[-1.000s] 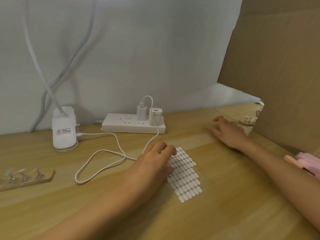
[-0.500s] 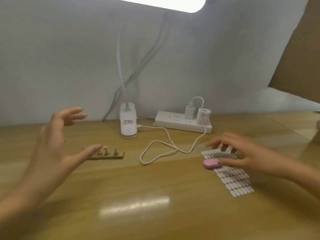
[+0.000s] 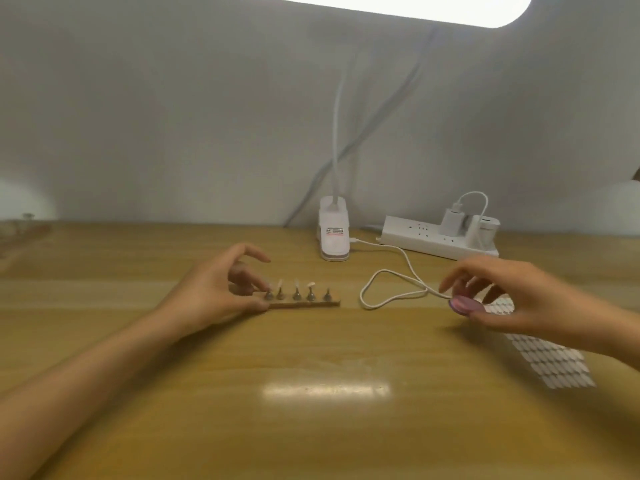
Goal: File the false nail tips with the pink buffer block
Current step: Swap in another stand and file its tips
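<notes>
Fingers of left hand pinch one holder, five stands, three nail tips; right hand pinches one pink buffer block.

Both hands have moved: your left hand to the nail stand, your right hand onto the pink buffer block.
Raised and spread half a second ago, your left hand now pinches the stand's 9 o'clock end. Your right hand, then hovering over the block, now pinches it at the 11 o'clock corner of the sticker sheet.
</notes>
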`<state>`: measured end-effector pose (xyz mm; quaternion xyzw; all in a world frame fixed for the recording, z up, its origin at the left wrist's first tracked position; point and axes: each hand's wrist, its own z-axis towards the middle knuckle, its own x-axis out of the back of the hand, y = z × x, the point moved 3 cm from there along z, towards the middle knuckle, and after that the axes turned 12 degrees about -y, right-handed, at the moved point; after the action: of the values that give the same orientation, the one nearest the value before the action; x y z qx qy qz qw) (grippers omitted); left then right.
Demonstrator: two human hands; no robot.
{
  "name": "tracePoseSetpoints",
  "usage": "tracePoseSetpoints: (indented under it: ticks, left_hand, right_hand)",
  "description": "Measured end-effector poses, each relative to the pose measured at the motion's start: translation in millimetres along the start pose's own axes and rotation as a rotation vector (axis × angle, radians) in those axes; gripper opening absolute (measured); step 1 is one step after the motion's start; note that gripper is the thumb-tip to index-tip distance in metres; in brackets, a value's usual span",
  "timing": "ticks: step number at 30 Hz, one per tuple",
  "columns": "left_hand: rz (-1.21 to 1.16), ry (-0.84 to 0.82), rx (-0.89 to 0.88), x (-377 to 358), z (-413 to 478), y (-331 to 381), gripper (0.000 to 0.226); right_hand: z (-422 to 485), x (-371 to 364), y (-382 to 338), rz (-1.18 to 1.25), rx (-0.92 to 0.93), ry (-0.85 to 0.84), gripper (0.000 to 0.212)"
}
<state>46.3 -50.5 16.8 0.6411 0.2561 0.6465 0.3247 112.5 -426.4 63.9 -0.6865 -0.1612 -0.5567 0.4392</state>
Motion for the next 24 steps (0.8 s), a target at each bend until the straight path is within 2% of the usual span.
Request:
tracePoseSetpoints:
  ticks: [5, 8, 13, 17, 20, 24]
  left_hand:
    - [0.073, -0.195, -0.093, -34, -31, 42, 0.058]
    - [0.095, -0.247, -0.145, -58, -45, 64, 0.054]
    - [-0.034, -0.258, -0.127, -70, -48, 71, 0.045]
    - [-0.102, -0.196, -0.09, -69, -44, 67, 0.021]
    - [-0.114, -0.168, -0.118, -69, -44, 65, 0.017]
    - [-0.069, -0.123, -0.252, -71, -47, 67, 0.016]
  right_hand:
    - [20, -22, -36, 0.551, 0.162, -0.033, 0.032]
    - [35, -36, -45, 0.789, 0.152, 0.012, 0.03]
    - [52, -58, -39, 1.199, 0.101, 0.069, 0.031]
    - [57, -65, -31, 1.328, 0.105, 0.061, 0.034]
    - [55, -65, -30, 1.319, 0.14, 0.054, 0.028]
    - [53, -68, -30, 1.239, 0.158, 0.039, 0.03]
